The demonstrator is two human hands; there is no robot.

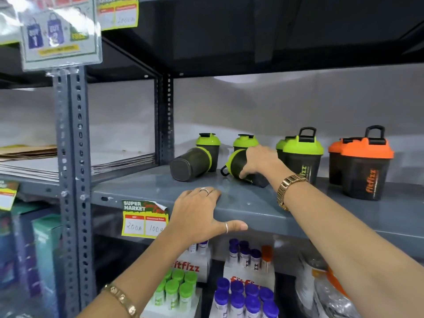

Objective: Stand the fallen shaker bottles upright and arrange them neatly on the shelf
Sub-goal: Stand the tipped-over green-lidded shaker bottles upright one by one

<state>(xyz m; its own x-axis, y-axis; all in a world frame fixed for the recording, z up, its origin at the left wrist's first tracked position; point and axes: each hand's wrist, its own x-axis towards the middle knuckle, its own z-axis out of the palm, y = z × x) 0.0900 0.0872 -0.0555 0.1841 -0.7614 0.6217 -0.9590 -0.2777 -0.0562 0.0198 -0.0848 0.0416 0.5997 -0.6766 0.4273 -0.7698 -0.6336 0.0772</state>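
Grey metal shelf (252, 203) taken as landmark; price tag (145, 222) stuck to its front lip, left of centre.

On the shelf, left end: fallen green-lid shaker (190, 162) on its side, dark base toward camera, lid toward the back wall, long axis running front-to-back, slightly angled. Upright green-lid shaker (208, 145) just behind it, touching or nearly so. Contents of the dark cups cannot be made out.

Left hand (202, 212) flat on the shelf's front edge, fingers spread on top, thumb along the lip, holding nothing.

Mid-shelf: second fallen shaker (238, 166) on its side, green lid and carry loop pointing left, base pointing right, long axis roughly along the shelf. Right hand (260, 160) over it, fingers curled round the body just right of the lid, thumb down the near side. Another upright green one (244, 141) behind.

Right of the hand: upright green-lid shaker (302, 157), one more tucked behind. Far right: two upright orange-lid shakers (364, 166).

Below the shelf: display boxes of capped tubes (245, 294), green and purple.
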